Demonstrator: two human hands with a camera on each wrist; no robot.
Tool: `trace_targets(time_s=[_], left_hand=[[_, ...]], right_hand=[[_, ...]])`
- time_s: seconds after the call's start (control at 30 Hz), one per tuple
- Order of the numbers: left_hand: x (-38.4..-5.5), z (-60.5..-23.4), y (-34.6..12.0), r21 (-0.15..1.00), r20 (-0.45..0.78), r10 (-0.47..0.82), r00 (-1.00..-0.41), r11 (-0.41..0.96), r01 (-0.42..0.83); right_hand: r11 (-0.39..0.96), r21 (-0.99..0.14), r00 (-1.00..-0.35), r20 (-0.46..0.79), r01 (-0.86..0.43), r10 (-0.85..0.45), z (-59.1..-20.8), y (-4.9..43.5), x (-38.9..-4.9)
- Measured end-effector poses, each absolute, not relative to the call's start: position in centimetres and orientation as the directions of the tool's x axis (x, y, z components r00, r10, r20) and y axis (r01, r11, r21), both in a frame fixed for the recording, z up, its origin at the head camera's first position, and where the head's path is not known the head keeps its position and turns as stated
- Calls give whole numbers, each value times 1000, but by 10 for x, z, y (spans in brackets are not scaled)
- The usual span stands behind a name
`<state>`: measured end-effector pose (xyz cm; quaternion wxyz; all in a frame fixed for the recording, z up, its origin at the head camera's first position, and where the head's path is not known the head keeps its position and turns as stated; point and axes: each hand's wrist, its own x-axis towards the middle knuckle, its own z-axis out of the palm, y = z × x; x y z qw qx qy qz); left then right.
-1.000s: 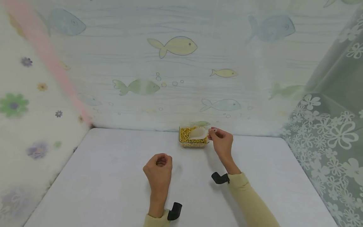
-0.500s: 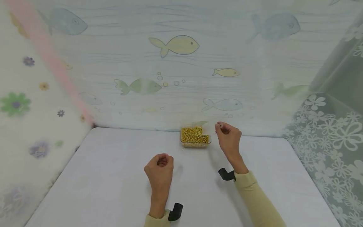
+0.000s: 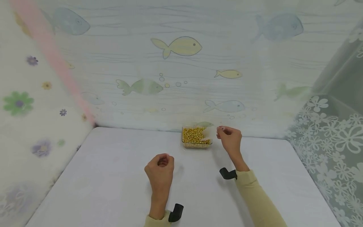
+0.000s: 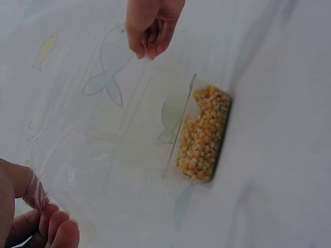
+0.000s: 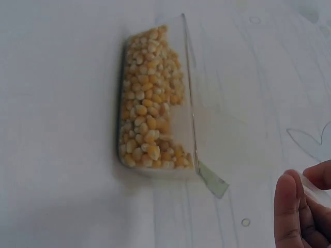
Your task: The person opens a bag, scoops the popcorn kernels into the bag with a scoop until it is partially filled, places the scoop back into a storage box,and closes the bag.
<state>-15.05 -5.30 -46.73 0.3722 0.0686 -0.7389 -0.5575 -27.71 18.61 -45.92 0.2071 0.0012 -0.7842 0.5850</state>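
Observation:
Dried corn kernels [image 3: 193, 135] fill a clear rectangular container [image 4: 181, 124] at the back of the table. My right hand [image 3: 231, 138], just right of it, pinches the end of a white scoop [image 3: 208, 133]. The scoop's pale bowl reaches over the container's right side and covers some kernels; its outline blends into the background in the wrist views. Closer to me, my left hand [image 3: 160, 170] pinches the edge of a clear plastic bag [image 4: 77, 170]. The bag stands out in the left wrist view but hardly shows in the head view.
A white cloth covers the table [image 3: 113, 176]. Behind the container hangs a fish-patterned curtain [image 3: 181, 69]. Flower-patterned fabric [image 3: 18, 104] borders the left side, and lace with white flowers [image 3: 348, 135] the right.
My right hand has drawn the scoop up and rightward from the kernels, then lowered it slightly back over the container's right side. My left hand stays nearly still.

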Motion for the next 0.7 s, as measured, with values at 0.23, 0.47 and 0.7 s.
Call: trace_targets(time_s=[0.23,0.47,0.7], left_hand=[[-150,-465,-52,883,459,-518,-722,358,304],[-150,-464,-51,889,447,-524,-725,349,295],[-149,-465,-52,890,444,-521,-729,347,295]], right_hand=[[141,-988,-967,91,-58,238,-464,194,-279],[53,-998,-963,-19,35,269,-468,191,-280],[-19,-997,-952,-73,70,298,-475,192,-281]])
